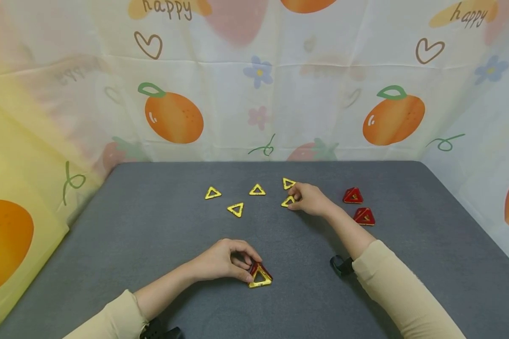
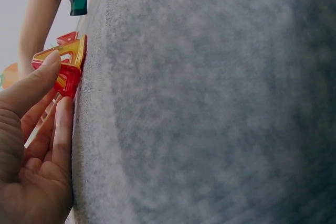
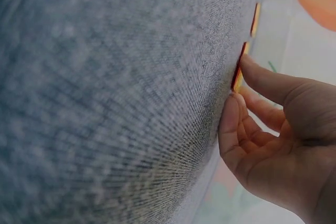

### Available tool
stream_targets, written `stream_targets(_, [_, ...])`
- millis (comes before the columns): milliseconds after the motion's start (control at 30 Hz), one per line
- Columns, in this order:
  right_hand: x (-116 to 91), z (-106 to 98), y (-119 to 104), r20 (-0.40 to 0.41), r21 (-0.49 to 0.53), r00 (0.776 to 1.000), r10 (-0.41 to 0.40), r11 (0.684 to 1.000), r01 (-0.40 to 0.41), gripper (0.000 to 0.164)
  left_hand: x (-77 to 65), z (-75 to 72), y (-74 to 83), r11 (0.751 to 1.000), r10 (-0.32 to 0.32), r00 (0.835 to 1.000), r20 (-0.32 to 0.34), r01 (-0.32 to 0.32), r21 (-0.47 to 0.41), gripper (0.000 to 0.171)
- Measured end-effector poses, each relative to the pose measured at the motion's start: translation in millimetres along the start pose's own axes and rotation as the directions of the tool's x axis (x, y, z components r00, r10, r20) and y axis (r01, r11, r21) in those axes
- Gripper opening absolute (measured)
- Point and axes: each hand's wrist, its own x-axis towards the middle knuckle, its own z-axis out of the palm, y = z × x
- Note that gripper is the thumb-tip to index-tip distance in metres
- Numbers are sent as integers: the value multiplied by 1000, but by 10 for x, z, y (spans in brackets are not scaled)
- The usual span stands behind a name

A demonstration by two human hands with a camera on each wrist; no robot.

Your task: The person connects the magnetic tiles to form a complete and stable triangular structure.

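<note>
Near the front middle of the table, my left hand (image 1: 226,261) holds a small pyramid (image 1: 267,279) of red and yellow triangular frame tiles, thumb and fingers at its sides. In the left wrist view this pyramid (image 2: 73,56) shows a yellow face above a red one, close against the table. My right hand (image 1: 311,200) reaches to the back and pinches a flat yellow triangle tile (image 1: 285,203) between thumb and fingertips. From the right wrist view that tile (image 3: 238,77) appears edge-on, low at the table surface. Just behind it lies another yellow triangle tile (image 1: 285,181), partly overlapped by the fingers.
Three more yellow triangle tiles, at left (image 1: 212,196), front (image 1: 235,213) and middle (image 1: 257,192), lie flat left of my right hand. Two red pyramids, one farther back (image 1: 353,196) and one nearer (image 1: 365,217), stand beyond my right forearm. A printed curtain (image 1: 229,103) hangs behind the grey table (image 1: 152,197).
</note>
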Motion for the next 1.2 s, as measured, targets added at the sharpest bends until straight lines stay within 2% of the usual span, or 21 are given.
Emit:
stream_targets(167, [1, -1, -9, -5, -6, 1000, 0, 1000, 0, 40, 0, -7, 4, 1000, -2, 1000, 1, 2, -1, 38])
stream_targets(533, [-40, -27, 1, 2, 79, 1000, 4, 997, -4, 40, -2, -11, 6, 1000, 4, 1000, 2, -4, -1, 38])
stream_targets(633, [-43, -41, 11, 23, 131, 1000, 1, 991, -4, 37, -5, -10, 2, 1000, 5, 1000, 2, -5, -1, 38])
stream_targets(833, [-47, -64, 16, 51, 165, 999, -7, 986, -2, 24, -4, -11, -1, 1000, 8, 1000, 6, -8, -1, 38])
stream_targets(967, [-66, -72, 6, 71, 190, 997, -27, 982, 13, 11, -3, -11, 4, 1000, 6, 1000, 6, -6, -1, 37])
stream_targets(1100, [-101, -75, 1, 88, 216, 994, -67, 975, 47, 11, -3, -10, 7, 1000, 1, 1000, 6, -1, 0, 37])
stream_targets(1200, [-143, -76, -9, 100, 216, 987, -129, 971, 105, 11, -2, -9, 8, 1000, -2, 1000, 7, 2, 2, 37])
